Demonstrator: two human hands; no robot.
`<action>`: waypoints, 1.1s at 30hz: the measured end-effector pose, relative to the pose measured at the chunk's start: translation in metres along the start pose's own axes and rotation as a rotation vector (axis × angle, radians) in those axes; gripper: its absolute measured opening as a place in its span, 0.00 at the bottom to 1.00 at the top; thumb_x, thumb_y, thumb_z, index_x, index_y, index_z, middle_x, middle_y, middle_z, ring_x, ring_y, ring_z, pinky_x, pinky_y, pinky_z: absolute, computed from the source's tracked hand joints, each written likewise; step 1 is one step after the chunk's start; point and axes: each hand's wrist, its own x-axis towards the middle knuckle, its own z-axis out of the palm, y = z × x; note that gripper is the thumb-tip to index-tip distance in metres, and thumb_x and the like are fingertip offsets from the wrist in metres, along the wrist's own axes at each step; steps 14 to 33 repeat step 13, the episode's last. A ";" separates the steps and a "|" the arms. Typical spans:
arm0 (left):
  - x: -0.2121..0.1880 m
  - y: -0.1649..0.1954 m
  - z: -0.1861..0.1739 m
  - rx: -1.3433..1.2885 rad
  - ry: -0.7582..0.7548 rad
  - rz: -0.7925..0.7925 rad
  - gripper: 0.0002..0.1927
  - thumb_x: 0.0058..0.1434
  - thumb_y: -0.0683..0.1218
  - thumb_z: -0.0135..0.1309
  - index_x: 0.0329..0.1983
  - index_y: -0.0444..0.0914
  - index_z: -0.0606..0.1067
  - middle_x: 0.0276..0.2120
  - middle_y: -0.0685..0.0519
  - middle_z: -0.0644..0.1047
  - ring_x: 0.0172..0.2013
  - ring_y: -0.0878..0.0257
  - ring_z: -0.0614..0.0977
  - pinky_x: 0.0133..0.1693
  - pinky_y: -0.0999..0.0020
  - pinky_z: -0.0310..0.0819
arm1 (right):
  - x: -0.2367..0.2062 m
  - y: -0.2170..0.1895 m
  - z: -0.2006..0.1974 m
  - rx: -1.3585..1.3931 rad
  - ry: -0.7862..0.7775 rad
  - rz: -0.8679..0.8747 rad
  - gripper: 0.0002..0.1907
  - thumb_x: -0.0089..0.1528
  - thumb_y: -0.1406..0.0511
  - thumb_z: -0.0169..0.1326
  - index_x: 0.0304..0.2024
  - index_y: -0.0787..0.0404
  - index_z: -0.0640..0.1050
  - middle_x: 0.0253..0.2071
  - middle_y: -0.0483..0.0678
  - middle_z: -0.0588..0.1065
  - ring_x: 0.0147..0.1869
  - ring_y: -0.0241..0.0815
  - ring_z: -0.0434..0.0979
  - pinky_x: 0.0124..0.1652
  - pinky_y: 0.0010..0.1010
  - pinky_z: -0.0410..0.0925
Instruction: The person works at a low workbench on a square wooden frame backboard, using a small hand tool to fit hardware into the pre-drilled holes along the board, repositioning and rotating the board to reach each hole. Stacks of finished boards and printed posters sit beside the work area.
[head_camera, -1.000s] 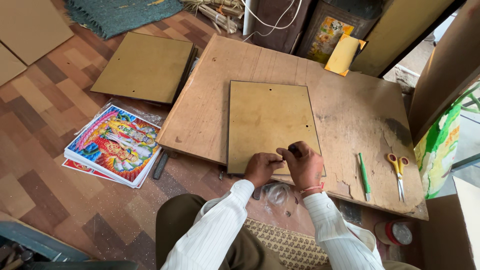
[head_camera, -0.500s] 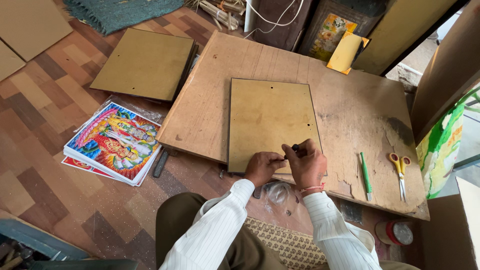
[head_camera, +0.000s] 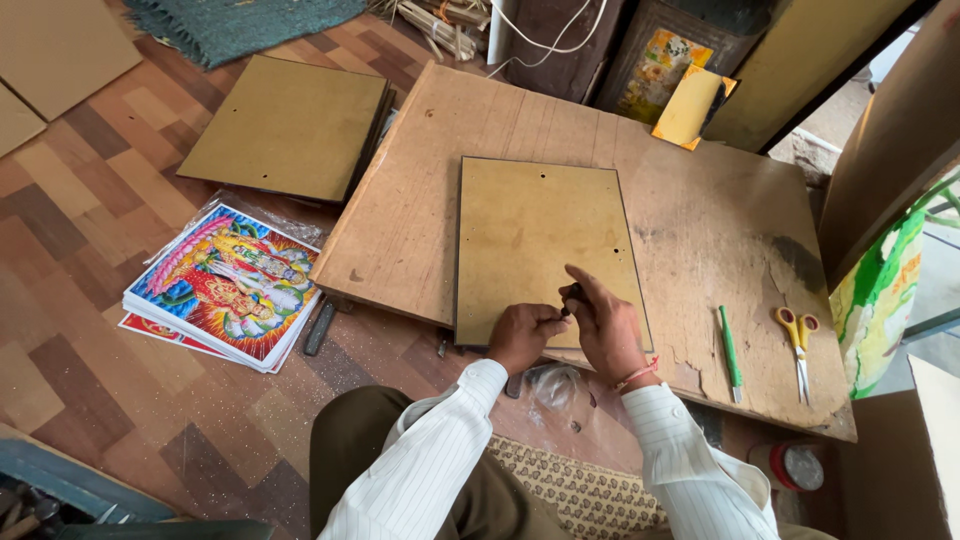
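A: Largest surface?
B: Low wooden work board (head_camera: 700, 230), flat on the patterned floor (head_camera: 90, 230), worn and flaking at the right near corner.

A: On the board?
B: Tan backing panel (head_camera: 540, 240), rectangular, dark-edged, lying flat in the middle; a few small holes visible near its right side. Near edge reaching the board's near edge.

A: Off the board, to the left?
B: Stack of similar tan panels (head_camera: 290, 125) on the floor, far left. Nearer, a pile of brightly coloured prints (head_camera: 225, 285) in clear wrap, just left of the board's near corner.

A: Far side?
B: Green mat (head_camera: 240, 20) at far left; framed picture (head_camera: 655, 85) and yellow card (head_camera: 690, 105) propped at the board's far edge.

A: Hands?
B: Left hand (head_camera: 525, 335), fingers curled, pressed to the panel's near edge, knuckles up. Right hand (head_camera: 605, 325) touching it on the right, forefinger stretched forward, thumb and fingers pinched on a small dark object (head_camera: 570, 296) just above the panel's near right portion. Kind of object: too small to tell. Anything held inside the left hand: cannot tell.

A: Small tools?
B: Green pen (head_camera: 730, 352) and yellow-handled scissors (head_camera: 798, 335), side by side on the board's right near part, well apart from the hands. Red-rimmed lid or tin (head_camera: 795, 465) on the floor beyond the near right corner.
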 end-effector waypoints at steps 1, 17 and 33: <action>0.000 0.001 0.000 0.020 0.011 -0.028 0.11 0.59 0.50 0.62 0.39 0.39 0.84 0.34 0.46 0.84 0.34 0.54 0.86 0.38 0.61 0.78 | 0.002 -0.001 0.000 -0.004 -0.007 -0.001 0.23 0.62 0.70 0.54 0.61 0.59 0.75 0.43 0.51 0.83 0.43 0.45 0.85 0.43 0.33 0.75; -0.003 0.018 0.003 0.095 0.086 -0.181 0.14 0.52 0.51 0.68 0.35 0.38 0.82 0.29 0.47 0.84 0.30 0.55 0.85 0.35 0.62 0.77 | 0.002 0.013 0.010 0.006 0.013 0.152 0.21 0.62 0.68 0.57 0.59 0.55 0.79 0.45 0.50 0.83 0.46 0.40 0.85 0.46 0.27 0.75; -0.003 0.018 0.003 0.095 0.086 -0.181 0.14 0.52 0.51 0.68 0.35 0.38 0.82 0.29 0.47 0.84 0.30 0.55 0.85 0.35 0.62 0.77 | 0.002 0.013 0.010 0.006 0.013 0.152 0.21 0.62 0.68 0.57 0.59 0.55 0.79 0.45 0.50 0.83 0.46 0.40 0.85 0.46 0.27 0.75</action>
